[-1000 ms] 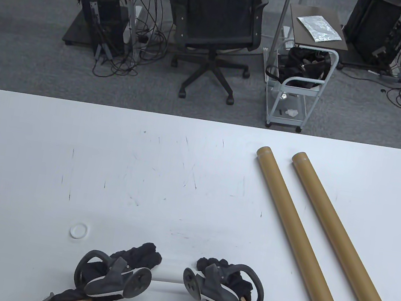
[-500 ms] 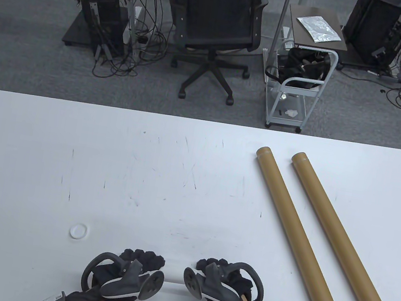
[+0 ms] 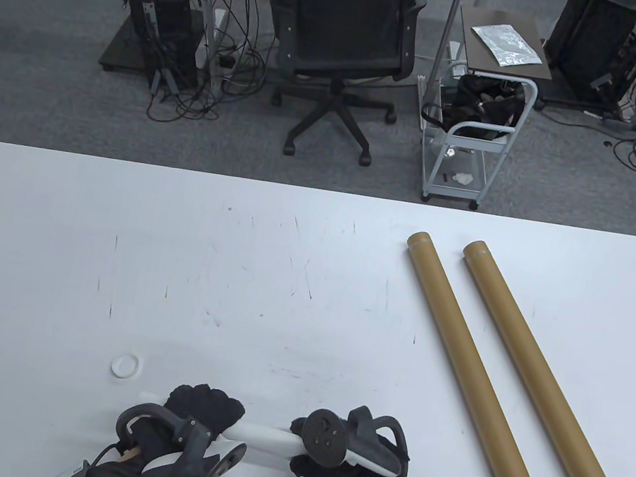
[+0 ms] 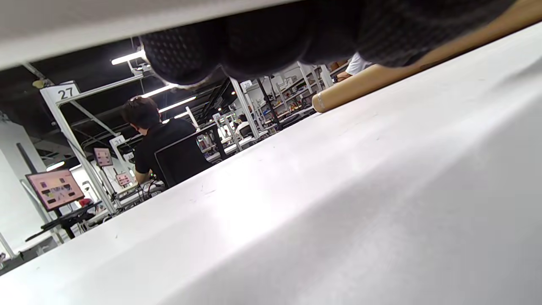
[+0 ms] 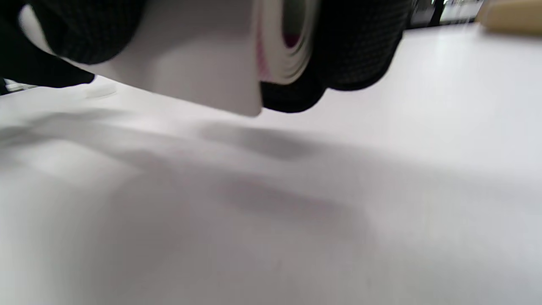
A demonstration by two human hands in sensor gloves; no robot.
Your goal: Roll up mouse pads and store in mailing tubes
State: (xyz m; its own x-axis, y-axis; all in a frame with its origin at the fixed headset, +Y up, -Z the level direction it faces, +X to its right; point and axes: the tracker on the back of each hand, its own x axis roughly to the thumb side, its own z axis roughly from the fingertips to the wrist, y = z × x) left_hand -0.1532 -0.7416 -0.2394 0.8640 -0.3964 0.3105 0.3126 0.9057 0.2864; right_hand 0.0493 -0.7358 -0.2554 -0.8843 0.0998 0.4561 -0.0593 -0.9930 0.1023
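A white mouse pad [image 3: 262, 437], rolled into a tight roll, is held just above the table's front edge. My left hand [image 3: 200, 413] grips its left part and my right hand [image 3: 340, 462] grips its right end. In the right wrist view the roll's spiral end [image 5: 288, 38] shows between my gloved fingers [image 5: 360, 46], lifted off the table. Two brown mailing tubes [image 3: 469, 368] [image 3: 542, 383] lie side by side at the right, apart from both hands. One tube also shows in the left wrist view [image 4: 372, 80].
A small white tube cap [image 3: 126, 366] lies on the table left of my left hand. The white table [image 3: 228, 272] stretches far ahead. An office chair [image 3: 343, 43] and a cart [image 3: 478, 101] stand on the floor beyond it.
Both hands have turned and lifted the rolled pad off the table; the white roll now shows between them. My left hand shifted slightly left, my right tracker rotated upward.
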